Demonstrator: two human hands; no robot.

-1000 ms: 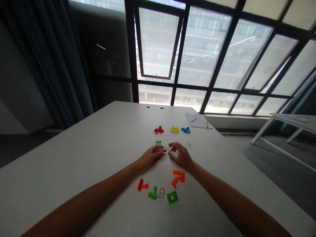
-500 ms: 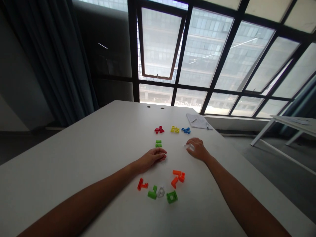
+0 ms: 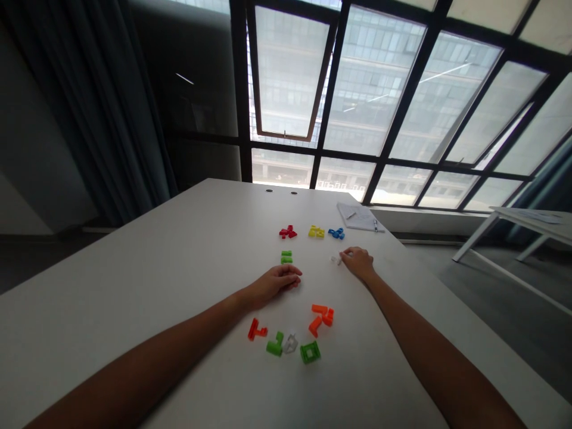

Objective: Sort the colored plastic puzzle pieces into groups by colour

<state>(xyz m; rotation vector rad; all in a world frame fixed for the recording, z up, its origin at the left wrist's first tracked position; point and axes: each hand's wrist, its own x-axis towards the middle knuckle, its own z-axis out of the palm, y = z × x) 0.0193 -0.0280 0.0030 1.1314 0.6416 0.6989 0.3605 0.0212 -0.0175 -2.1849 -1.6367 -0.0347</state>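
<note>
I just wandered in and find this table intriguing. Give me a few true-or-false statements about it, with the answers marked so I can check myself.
1. The yellow pieces lie between the crimson pieces and the blue pieces. True.
2. The two hands are touching each other. False: the right hand is by some small white pieces, apart from the left hand, which is near two light green pieces.
3. The square green piece lies nearer the person than the orange pieces. True.
4. The crimson pieces lie nearer the person than both hands. False: they lie beyond both hands.
5. White paper lies beyond the blue pieces, toward the right. True.
</note>
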